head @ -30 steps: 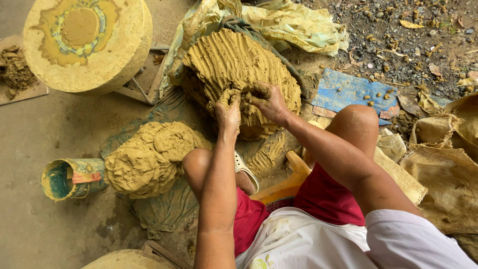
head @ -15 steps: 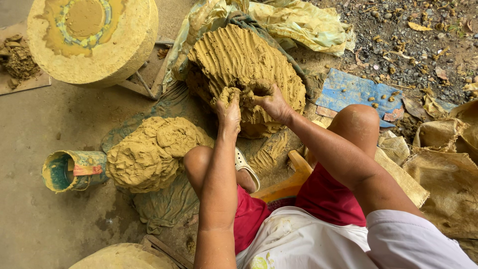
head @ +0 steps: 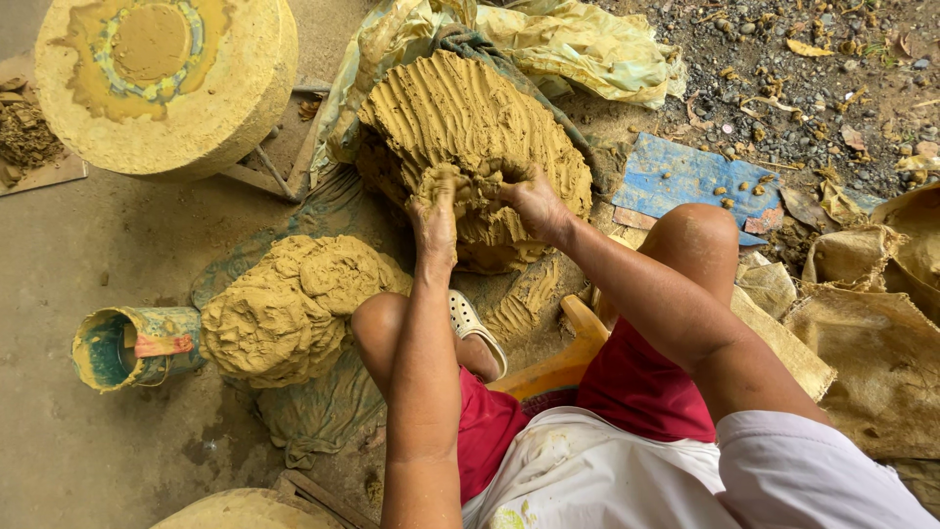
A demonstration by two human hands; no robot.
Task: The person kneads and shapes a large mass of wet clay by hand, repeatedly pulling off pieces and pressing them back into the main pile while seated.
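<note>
Both hands dug into the big clay mound, straight ahead of my knees.
My left hand (head: 436,217) curls closed on a clay clump (head: 446,186); my right hand (head: 534,203) grips the clay mound (head: 470,127) beside it, fingers buried.

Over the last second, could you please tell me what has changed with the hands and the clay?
Very little: both hands keep digging into the big clay mound, the left hand and right hand shifting only slightly. The smaller clay lump, tin can and round wheel stayed put.
</note>
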